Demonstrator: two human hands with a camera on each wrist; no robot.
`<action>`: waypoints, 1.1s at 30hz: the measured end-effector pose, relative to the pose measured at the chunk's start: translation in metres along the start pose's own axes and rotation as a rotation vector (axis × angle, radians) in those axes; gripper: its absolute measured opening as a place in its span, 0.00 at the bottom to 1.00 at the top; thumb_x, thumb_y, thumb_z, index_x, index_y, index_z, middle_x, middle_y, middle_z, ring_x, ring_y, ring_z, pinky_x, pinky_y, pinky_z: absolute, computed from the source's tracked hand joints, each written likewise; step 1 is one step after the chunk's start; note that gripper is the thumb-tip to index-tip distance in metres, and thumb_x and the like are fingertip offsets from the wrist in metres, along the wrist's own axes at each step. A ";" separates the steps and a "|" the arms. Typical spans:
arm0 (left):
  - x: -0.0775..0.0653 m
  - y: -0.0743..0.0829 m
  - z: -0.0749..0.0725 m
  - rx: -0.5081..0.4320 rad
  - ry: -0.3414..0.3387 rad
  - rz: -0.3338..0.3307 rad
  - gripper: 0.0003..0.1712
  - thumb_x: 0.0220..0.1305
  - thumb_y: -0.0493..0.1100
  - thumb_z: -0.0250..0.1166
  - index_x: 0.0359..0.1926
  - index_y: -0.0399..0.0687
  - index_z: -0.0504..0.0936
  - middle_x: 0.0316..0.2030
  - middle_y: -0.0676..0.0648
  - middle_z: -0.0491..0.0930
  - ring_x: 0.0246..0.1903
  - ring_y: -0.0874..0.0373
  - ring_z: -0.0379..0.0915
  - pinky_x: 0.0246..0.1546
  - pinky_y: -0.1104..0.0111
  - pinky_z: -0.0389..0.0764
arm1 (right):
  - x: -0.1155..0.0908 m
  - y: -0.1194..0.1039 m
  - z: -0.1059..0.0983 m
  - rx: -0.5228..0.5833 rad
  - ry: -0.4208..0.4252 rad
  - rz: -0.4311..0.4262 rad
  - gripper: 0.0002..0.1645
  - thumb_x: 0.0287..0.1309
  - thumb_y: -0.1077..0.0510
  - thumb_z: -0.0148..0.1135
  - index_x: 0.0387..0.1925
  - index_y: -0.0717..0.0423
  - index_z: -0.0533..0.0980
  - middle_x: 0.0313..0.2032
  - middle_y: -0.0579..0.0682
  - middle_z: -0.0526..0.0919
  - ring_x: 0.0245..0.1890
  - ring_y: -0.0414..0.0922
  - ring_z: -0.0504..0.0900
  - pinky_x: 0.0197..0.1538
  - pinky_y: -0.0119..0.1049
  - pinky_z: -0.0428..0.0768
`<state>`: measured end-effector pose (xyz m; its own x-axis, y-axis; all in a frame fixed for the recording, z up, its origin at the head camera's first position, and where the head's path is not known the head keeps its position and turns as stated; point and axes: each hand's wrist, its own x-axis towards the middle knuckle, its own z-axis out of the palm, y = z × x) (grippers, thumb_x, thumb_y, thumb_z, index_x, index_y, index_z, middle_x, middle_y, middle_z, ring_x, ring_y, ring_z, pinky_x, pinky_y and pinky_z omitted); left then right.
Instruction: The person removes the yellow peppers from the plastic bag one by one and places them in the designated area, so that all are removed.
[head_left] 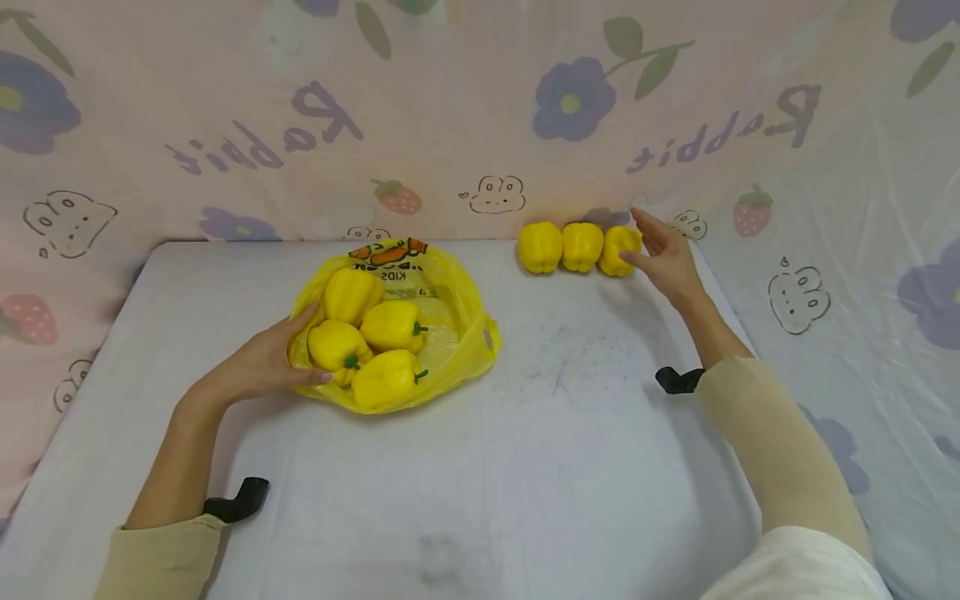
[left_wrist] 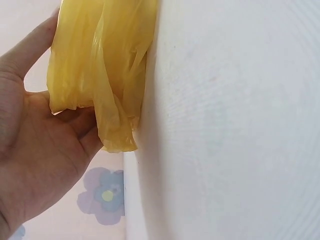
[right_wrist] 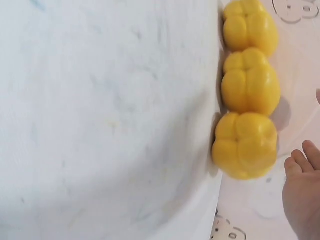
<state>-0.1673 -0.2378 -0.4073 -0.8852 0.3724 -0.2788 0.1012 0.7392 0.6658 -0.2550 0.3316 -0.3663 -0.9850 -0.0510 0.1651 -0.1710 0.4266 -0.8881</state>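
Peppers [head_left: 582, 247]: three sit side by side on the table [head_left: 570, 467], right of centre in the upper part of the head view, close to the printed backdrop [head_left: 573, 100]; at least four more lie inside the bag [head_left: 476, 317], left of centre.
Left hand: your left hand [head_left: 258, 362] grips the bag's left side, thumb in front and fingers behind the plastic.
Right hand: your right hand [head_left: 667, 262] is loosely spread beside the row's right end and holds nothing.
Pepper feel: probably light and firm, with a smooth skin that could slip or roll under a one-sided push; real or imitation, you can't tell.
Pepper hold: best taken across the widest part, thumb on one flank and fingers on the opposite one; the right-end one gives you a free outer side.
Bag feel: thin, limp and likely to sag or fold; a hard tug might tear it, so the rim seems the place to steady it.
Hidden: stems of the row peppers don't show; a yellow lump between the bagged ones may be a fifth.
Cut off: the right wrist view shows only part of your hand at its right edge, and thumb contact with the end pepper is unclear.
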 end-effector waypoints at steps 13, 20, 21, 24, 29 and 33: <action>0.000 -0.001 0.000 -0.005 0.012 0.016 0.69 0.52 0.61 0.76 0.79 0.47 0.38 0.76 0.30 0.42 0.73 0.30 0.39 0.68 0.35 0.47 | -0.008 -0.021 0.034 0.052 -0.120 -0.064 0.40 0.61 0.69 0.64 0.73 0.63 0.61 0.73 0.61 0.60 0.74 0.54 0.56 0.75 0.49 0.54; -0.001 -0.001 0.001 -0.024 0.009 0.004 0.69 0.52 0.60 0.76 0.80 0.49 0.38 0.76 0.31 0.41 0.74 0.31 0.39 0.68 0.35 0.48 | -0.014 -0.037 0.054 0.095 -0.164 -0.135 0.39 0.60 0.72 0.64 0.71 0.67 0.61 0.72 0.63 0.63 0.74 0.55 0.57 0.75 0.50 0.54; -0.001 -0.001 0.001 -0.020 0.010 0.006 0.69 0.52 0.60 0.76 0.80 0.49 0.38 0.76 0.31 0.42 0.73 0.30 0.39 0.68 0.35 0.48 | -0.015 -0.039 0.057 0.103 -0.173 -0.142 0.39 0.60 0.72 0.64 0.71 0.67 0.61 0.71 0.63 0.63 0.74 0.55 0.57 0.75 0.49 0.54; -0.001 -0.001 0.002 -0.015 0.013 0.015 0.69 0.52 0.60 0.76 0.80 0.49 0.38 0.76 0.30 0.42 0.73 0.30 0.40 0.68 0.35 0.49 | -0.015 -0.043 0.066 0.144 -0.217 -0.154 0.39 0.59 0.75 0.63 0.71 0.69 0.61 0.72 0.65 0.61 0.74 0.55 0.57 0.75 0.49 0.54; -0.001 -0.001 0.002 -0.012 0.015 0.022 0.69 0.52 0.59 0.76 0.80 0.49 0.38 0.76 0.29 0.44 0.73 0.30 0.41 0.68 0.34 0.49 | -0.011 -0.041 0.081 0.196 -0.292 -0.150 0.40 0.59 0.75 0.63 0.71 0.67 0.61 0.72 0.63 0.61 0.74 0.54 0.59 0.74 0.48 0.55; -0.001 0.000 0.001 -0.010 0.014 0.025 0.69 0.52 0.59 0.76 0.80 0.49 0.38 0.75 0.29 0.44 0.73 0.29 0.41 0.68 0.34 0.49 | -0.008 -0.036 0.095 0.188 -0.330 -0.173 0.40 0.59 0.72 0.65 0.72 0.62 0.63 0.72 0.56 0.64 0.73 0.51 0.61 0.74 0.45 0.58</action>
<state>-0.1654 -0.2377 -0.4081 -0.8886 0.3827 -0.2527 0.1188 0.7243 0.6791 -0.2437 0.2306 -0.3765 -0.8913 -0.4069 0.2000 -0.3065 0.2157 -0.9271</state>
